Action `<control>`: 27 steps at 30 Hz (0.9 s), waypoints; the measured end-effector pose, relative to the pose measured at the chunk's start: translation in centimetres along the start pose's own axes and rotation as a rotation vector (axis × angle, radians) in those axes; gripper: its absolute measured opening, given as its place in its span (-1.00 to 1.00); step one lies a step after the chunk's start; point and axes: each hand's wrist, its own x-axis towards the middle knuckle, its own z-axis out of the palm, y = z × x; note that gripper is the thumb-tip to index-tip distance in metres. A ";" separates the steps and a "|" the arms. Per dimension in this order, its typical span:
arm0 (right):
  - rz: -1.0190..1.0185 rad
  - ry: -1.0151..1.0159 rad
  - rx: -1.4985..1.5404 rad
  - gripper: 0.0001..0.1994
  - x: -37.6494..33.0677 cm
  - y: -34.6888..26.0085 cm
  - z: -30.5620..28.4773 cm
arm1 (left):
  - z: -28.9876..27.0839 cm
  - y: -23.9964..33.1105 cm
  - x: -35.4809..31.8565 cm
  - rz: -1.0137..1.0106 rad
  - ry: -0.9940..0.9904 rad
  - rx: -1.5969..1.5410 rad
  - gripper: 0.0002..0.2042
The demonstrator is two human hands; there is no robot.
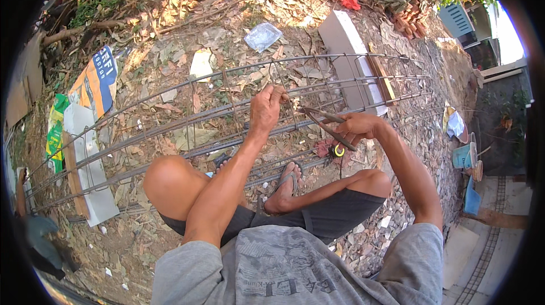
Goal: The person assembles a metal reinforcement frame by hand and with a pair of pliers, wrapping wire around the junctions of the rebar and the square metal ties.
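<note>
A long cage of steel reinforcing bars (204, 111), with stirrups along it, stretches across in front of me. My left hand (267, 107) is closed in a pinch at the cage's middle bars; what lies between the fingers is too small to make out. My right hand (359, 127) grips the handles of a pair of dark, rusty pincers (325, 123), spread in a V. The pincers' jaws point left toward the bars, a little right of my left hand. Under the right hand, a black and yellow tape measure (339, 150) sits near my sandalled foot.
White blocks support the cage at right (352, 58) and left (91, 163), with wooden strips beside them. Dry leaves and rubble cover the ground. Another person (42, 240) is at the far left. A bucket (464, 156) stands at the right; bricks (413, 20) are stacked behind.
</note>
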 end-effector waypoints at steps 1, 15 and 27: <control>-0.066 0.021 0.085 -0.44 -0.2 2.0 1.0 | -1.1 0.1 0.9 -0.070 0.080 -0.112 -0.68; -1.010 0.946 0.708 -0.57 4.5 5.4 7.7 | -2.1 8.0 -1.3 -0.340 0.192 -0.444 -0.61; -0.927 1.321 -0.108 -0.52 4.2 1.9 12.8 | -1.7 6.6 -6.0 -0.696 -0.042 -0.555 -0.65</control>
